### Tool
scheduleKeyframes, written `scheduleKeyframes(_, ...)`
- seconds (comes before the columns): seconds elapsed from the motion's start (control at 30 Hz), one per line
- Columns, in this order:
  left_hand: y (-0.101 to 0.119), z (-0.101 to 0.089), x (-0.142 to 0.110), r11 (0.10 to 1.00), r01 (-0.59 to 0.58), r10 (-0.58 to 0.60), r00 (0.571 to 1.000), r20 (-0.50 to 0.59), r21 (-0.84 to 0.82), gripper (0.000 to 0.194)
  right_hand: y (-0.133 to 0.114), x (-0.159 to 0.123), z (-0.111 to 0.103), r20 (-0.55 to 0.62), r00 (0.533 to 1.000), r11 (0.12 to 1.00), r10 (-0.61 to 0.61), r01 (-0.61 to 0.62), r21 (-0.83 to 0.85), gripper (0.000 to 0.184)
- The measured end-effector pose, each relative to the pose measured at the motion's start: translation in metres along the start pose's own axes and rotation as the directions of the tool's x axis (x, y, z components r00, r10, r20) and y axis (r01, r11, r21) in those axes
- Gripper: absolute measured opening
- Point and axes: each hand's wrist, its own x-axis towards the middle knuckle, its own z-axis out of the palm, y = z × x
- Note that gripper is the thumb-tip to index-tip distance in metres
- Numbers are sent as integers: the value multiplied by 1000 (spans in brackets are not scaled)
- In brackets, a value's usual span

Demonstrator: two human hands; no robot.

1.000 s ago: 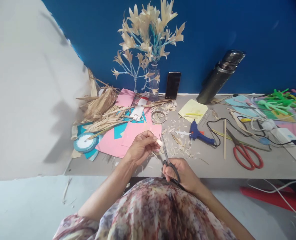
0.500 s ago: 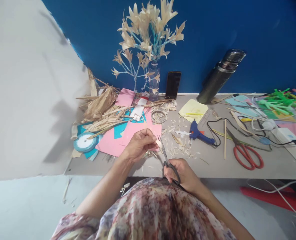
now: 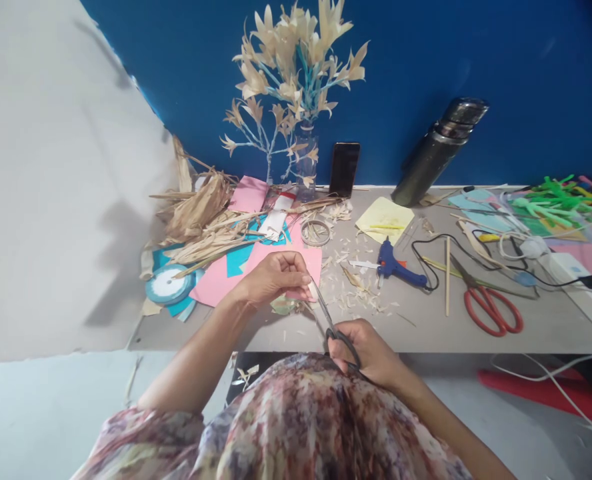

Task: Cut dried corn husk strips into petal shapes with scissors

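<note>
2 hands (image 3: 289, 277), scissors (image 3: 323, 309) at pale piece (image 3: 313, 291)

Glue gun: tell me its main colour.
The glue gun is mostly blue, best seen in the head view.

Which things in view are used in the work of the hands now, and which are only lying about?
In the work:
- pale piece, in the left hand
- black-handled scissors, in the right hand

Seemingly just lying about, untouched:
- blue glue gun
- red-handled scissors
- phone
- dark flask
</note>
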Motion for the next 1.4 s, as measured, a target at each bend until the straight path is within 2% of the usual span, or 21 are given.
scheduleKeyframes(0.13, 3, -5, 3, 995, 70, -73, 996, 46, 66, 26, -1, -2, -1, 24, 998, 997, 61, -62, 56, 34)
scheduleKeyframes(0.23, 0, -6, 5, 994, 98, -101, 992, 82, 43, 29, 1, -4, -3, 45, 997, 993, 70, -74, 87, 32)
scheduleKeyframes(0.4, -15, -3, 5, 994, 62, -54, 994, 93, -86, 34, 0, -7, 0, 12, 996, 991, 83, -84, 108, 33)
scheduleKeyframes(0.7, -27, 8, -3, 978, -34, 38, 999, 15, -207, 29, -2, -7, 3, -18, 998, 997, 65, -64, 53, 45)
scheduleKeyframes(0.83, -26, 9, -6, 983, -36, 40, 999, 21, -180, 27, 0, -7, 0, -15, 1000, 999, 12, -13, -37, 45)
scheduleKeyframes(1.03, -23, 11, -9, 992, 7, -1, 999, 47, -125, 27, 5, -9, -1, 47, 998, 999, -48, 47, 6, 45)
scheduleKeyframes(1.2, -22, 14, -10, 994, 65, -60, 997, 57, -93, 29, 3, -11, 0, 36, 999, 1000, -9, 9, 10, 43)
scheduleKeyframes(1.4, -22, 13, -11, 994, 90, -89, 996, 8, -57, 31, -3, -10, 3, -53, 998, 997, 42, -46, -66, 44)
